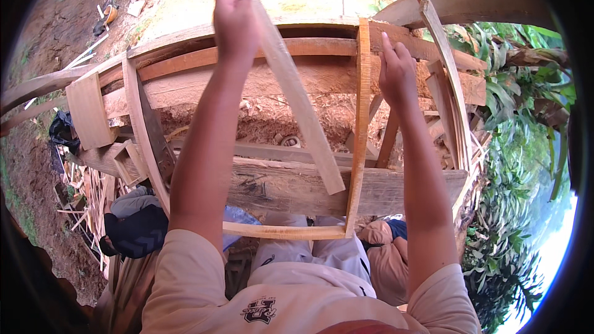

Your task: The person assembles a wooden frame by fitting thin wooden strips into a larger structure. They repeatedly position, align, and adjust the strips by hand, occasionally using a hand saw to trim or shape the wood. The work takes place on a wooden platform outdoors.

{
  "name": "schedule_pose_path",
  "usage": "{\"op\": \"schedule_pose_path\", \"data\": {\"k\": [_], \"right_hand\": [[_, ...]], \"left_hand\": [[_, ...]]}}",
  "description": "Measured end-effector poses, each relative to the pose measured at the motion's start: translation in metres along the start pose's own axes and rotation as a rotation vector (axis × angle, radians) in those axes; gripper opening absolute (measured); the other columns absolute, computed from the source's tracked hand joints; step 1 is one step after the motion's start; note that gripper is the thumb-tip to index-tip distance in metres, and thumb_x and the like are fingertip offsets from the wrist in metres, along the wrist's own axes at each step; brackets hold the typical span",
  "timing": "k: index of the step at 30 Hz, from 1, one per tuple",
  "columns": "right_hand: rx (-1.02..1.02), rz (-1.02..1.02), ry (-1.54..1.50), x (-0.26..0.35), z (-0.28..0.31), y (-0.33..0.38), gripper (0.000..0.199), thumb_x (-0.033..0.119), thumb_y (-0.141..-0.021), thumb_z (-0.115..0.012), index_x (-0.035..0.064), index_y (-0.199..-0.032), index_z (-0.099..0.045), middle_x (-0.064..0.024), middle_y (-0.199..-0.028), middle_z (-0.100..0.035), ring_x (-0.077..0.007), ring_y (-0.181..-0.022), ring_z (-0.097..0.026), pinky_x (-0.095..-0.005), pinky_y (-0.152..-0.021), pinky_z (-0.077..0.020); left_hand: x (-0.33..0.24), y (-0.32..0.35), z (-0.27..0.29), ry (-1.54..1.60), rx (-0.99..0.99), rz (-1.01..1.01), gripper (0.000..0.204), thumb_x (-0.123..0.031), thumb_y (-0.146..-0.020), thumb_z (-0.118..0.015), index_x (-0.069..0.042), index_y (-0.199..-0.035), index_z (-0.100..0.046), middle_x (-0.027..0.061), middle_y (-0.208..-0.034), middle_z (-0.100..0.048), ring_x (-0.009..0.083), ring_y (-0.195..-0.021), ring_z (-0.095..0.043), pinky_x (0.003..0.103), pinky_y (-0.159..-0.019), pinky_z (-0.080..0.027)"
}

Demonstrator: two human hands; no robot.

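Note:
My left hand [234,9], raised at the far side, is closed around the upper end of a pale wooden slat [294,89]. The slat slants down to the right, its lower end over a weathered plank [396,188]. My right hand [398,68] is beside the right side piece of a wooden frame [361,117], over a reddish-brown beam [427,43]. Its index finger points up and the other fingers bend; nothing shows in it. The frame reaches across the beams toward my waist. Several dark nails [257,188] lie on the weathered plank.
A flat board [88,111] leans at the left. Long strips [442,55] stand at the right. One person [136,232] in a dark top is low at left; another [387,253] is behind my right arm. Wood scraps [83,201] litter the ground; plants [507,229] grow at right.

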State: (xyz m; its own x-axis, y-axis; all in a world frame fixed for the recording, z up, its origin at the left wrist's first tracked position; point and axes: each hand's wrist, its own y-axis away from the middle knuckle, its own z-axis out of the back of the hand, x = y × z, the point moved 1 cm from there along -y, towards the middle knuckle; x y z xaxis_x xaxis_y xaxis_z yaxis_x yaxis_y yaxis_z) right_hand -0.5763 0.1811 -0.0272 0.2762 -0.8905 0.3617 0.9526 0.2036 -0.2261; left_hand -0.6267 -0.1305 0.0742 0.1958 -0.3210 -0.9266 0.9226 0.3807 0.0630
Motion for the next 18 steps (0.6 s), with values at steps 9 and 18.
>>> {"op": "schedule_pose_path", "data": {"k": [9,18], "right_hand": [[-0.049,-0.003,0.09,-0.025,-0.039,0.002,0.048,0.028,-0.105,-0.061,0.0029,-0.146,-0.061,-0.0081,-0.099,-0.058,-0.0268,-0.095,-0.058,-0.0424,-0.087,-0.0462],[-0.064,0.014,0.089,-0.022,-0.04,-0.003,0.05,0.026,-0.102,-0.064,0.0026,-0.145,-0.062,-0.0059,-0.094,-0.054,-0.0247,-0.091,-0.056,-0.0418,-0.083,-0.0448]], "left_hand": [[0.033,-0.044,-0.185,-0.096,0.3,-0.437,0.041,-0.02,-0.104,-0.055,0.002,-0.138,-0.057,0.0308,-0.129,-0.067,0.0439,-0.125,-0.063,0.046,-0.107,-0.049],[0.071,-0.082,-0.201,-0.455,0.179,-0.759,0.037,-0.02,-0.104,-0.053,0.002,-0.133,-0.056,0.0352,-0.115,-0.067,0.0509,-0.102,-0.067,0.057,-0.087,-0.053]]}}
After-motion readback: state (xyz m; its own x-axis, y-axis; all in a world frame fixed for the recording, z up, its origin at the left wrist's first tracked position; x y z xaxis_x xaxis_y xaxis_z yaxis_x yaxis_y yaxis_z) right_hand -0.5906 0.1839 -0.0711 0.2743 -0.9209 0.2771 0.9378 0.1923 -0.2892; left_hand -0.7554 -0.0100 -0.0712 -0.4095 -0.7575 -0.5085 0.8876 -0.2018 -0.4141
